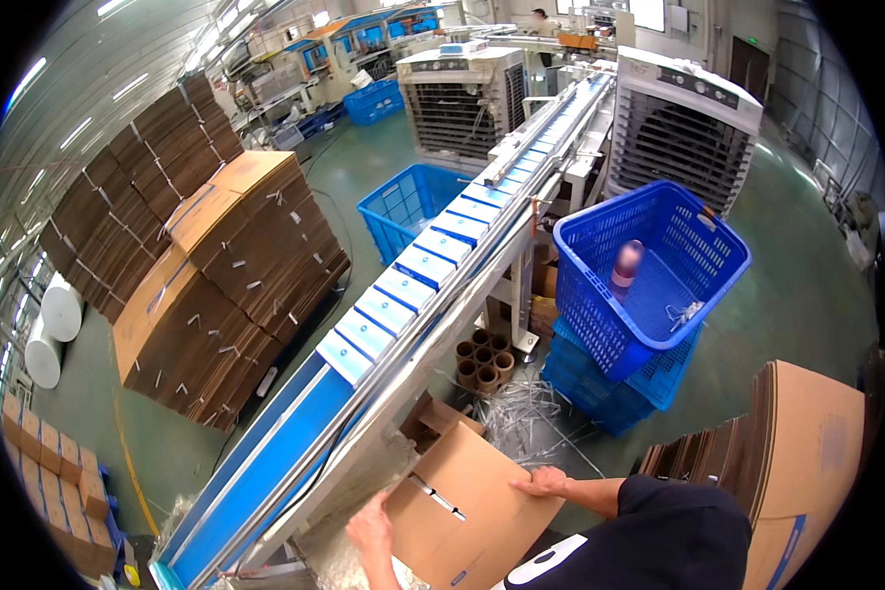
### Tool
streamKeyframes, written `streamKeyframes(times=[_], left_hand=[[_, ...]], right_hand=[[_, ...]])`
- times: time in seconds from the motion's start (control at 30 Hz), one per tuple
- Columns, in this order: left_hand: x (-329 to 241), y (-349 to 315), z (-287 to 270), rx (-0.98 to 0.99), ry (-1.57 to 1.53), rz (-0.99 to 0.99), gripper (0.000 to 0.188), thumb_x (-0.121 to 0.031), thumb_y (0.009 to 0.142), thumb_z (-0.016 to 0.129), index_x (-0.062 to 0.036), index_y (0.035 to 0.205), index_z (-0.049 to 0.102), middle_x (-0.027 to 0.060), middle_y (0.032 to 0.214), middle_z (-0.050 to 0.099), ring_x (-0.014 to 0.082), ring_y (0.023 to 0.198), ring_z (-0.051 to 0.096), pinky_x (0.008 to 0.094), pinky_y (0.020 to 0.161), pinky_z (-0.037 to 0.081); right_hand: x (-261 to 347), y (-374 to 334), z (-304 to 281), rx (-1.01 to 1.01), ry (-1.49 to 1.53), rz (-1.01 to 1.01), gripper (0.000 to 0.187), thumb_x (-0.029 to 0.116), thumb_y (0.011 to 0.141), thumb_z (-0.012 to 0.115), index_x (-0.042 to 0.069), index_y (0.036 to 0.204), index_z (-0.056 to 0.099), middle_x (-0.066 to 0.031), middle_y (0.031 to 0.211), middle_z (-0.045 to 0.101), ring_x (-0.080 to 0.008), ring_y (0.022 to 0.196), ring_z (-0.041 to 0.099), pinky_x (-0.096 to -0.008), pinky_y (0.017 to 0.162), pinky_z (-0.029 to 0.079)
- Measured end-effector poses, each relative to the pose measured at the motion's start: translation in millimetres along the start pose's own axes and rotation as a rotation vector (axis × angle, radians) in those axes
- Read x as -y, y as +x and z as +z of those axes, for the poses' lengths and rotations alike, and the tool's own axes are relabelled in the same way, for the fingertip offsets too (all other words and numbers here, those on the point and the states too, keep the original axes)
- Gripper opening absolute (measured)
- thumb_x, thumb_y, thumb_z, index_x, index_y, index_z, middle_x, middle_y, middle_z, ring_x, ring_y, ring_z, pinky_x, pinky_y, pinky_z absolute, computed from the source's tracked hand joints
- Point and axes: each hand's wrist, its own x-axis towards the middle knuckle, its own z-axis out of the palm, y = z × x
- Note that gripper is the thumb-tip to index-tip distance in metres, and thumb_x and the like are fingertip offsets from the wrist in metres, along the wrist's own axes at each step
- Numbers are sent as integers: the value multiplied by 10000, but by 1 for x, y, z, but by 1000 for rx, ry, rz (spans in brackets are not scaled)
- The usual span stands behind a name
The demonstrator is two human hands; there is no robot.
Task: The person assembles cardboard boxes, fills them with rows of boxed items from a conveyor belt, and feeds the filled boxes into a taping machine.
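Note:
Between my hands is a flat brown cardboard carton [482,484], tilted, with a black-and-white strip across its face. My left hand [371,529] is closed at its left edge, the fingertips partly hidden. On the opposite edge, my right hand [543,482] grips the board with the fingers bent over it. Just beyond the carton runs a conveyor with a blue belt [256,462], carrying a row of white-and-blue packs [376,313].
A blue crate [728,258] holding a pink bottle [625,267] stands on another crate [572,379] at the right. Cardboard tubes [485,360] and clear plastic strips [533,418] lie below. Flattened carton stacks rise at the left [236,295] and right [806,442].

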Motion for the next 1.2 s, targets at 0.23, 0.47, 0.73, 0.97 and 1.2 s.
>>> streamKeyframes(times=[0.23, 0.47, 0.73, 0.97, 1.2], left_hand=[[19, -103, 70, -194, -60, 27, 406, -305, 845, 550, -65, 1170, 514, 192, 1214, 472, 389, 1139, 400, 512, 918, 339], [103, -104, 138, -118, -681, -1054, 483, -476, 899, 418, -80, 1170, 464, 187, 1149, 499, 401, 1067, 423, 525, 851, 372], [315, -176, 245, -271, -851, -809, 535, -397, 959, 325, 43, 1226, 471, 234, 1218, 519, 360, 1148, 477, 382, 990, 359], [321, -207, 198, 147, -1632, -1183, 397, -303, 889, 418, 6, 1066, 593, 158, 1038, 620, 262, 845, 623, 409, 758, 488], [347, -391, 279, -67, -1508, -1566, 488, -358, 895, 343, 19, 1127, 549, 199, 1118, 584, 332, 1004, 565, 428, 846, 442]], right_hand=[[32, -45, -11, 6, 158, -177, 930, 750, 707, 452, -7, 1247, 471, -245, 1155, 555, -353, 1117, 515, -409, 955, 384], [87, -100, 15, -82, 37, -385, 910, 741, 706, 471, -2, 1231, 473, -241, 1021, 615, -386, 979, 585, -419, 859, 454], [157, -71, 50, -205, -5, -647, 486, 466, 834, 570, 136, 1190, 545, -143, 1156, 578, -315, 1067, 546, -373, 892, 445], [153, 40, 98, 213, 757, -72, 547, 573, 859, 471, 82, 1075, 582, 17, 699, 475, -120, 656, 466, -319, 545, 364], [250, -100, 211, 109, 553, -325, 722, 539, 867, 488, 1, 1337, 383, -148, 1309, 459, -251, 1173, 466, -335, 988, 354]])
